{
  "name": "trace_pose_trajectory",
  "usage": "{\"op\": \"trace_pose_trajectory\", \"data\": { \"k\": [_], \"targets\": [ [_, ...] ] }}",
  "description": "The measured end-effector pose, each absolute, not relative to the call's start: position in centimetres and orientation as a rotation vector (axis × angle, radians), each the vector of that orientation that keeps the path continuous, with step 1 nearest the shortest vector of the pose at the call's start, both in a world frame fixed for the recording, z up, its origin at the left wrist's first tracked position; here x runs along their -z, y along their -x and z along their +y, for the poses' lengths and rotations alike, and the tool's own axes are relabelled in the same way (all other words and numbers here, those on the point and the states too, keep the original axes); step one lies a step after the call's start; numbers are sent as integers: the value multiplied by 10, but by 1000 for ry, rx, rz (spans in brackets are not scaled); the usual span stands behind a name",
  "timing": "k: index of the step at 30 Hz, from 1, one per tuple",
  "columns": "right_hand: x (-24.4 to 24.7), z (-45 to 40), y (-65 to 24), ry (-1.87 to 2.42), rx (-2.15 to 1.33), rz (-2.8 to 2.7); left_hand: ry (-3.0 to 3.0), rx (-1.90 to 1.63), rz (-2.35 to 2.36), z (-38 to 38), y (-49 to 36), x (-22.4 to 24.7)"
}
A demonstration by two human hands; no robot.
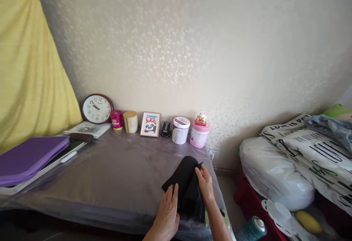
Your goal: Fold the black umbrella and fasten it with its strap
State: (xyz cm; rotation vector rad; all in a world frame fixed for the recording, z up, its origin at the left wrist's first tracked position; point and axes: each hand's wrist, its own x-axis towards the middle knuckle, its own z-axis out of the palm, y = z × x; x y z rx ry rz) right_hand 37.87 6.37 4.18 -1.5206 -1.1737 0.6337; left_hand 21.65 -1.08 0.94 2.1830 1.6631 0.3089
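Observation:
A black folded bundle [182, 176], cloth or thin plastic sheeting, I cannot tell which, lies near the table's front right corner. Its left part is matte and smooth, while a darker, shinier part shows at the lower right. My left hand [168, 211] rests along the bundle's lower left side with the fingers stretched out. At the right edge, my right hand [205, 182] pinches the black material between thumb and fingers, with a small pointed corner sticking up beside the fingertips.
On the table [115, 175], a clock [97, 109], a picture frame [150, 124], a white tub [180, 131] and a pink-lidded tub [199, 135] line the wall. Purple folders [33, 158] lie left. Beyond the right edge are a spray can [255, 228] and stuffed bags [275, 171].

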Motion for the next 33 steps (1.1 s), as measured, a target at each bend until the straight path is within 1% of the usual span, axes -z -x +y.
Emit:
{"op": "trace_pose_trajectory", "data": {
  "k": [5, 12, 17, 21, 24, 27, 29, 32, 33],
  "targets": [
    [-35, 82, -364, 1480, -730, -1202, -2183, -337, 1655, -10, -216, -6],
    [-32, 99, -351, 1603, -703, -1352, -2195, -328, 1615, -8, -215, -4],
    [-38, 102, -344, 1744, -603, -1606, -2198, -359, 1620, -8, -213, -10],
    [-47, 99, -336, 1764, -644, -1737, -2213, -320, 1638, -8, -212, -15],
    [-50, 94, -329, 1741, -594, -1849, -2209, -310, 1662, -10, -208, -7],
    [-50, 88, -326, 1734, -485, -1935, -2213, -370, 1660, -16, -201, 7],
    [-50, 84, -326, 1720, -480, -1967, -2211, -477, 1704, -21, -197, 11],
    [-50, 80, -327, 1680, -502, -2014, -2256, -647, 1757, -25, -196, 2],
    [-50, 80, -327, 1669, -504, -2028, -2304, -654, 1707, -25, -198, -4]
  ]
}}
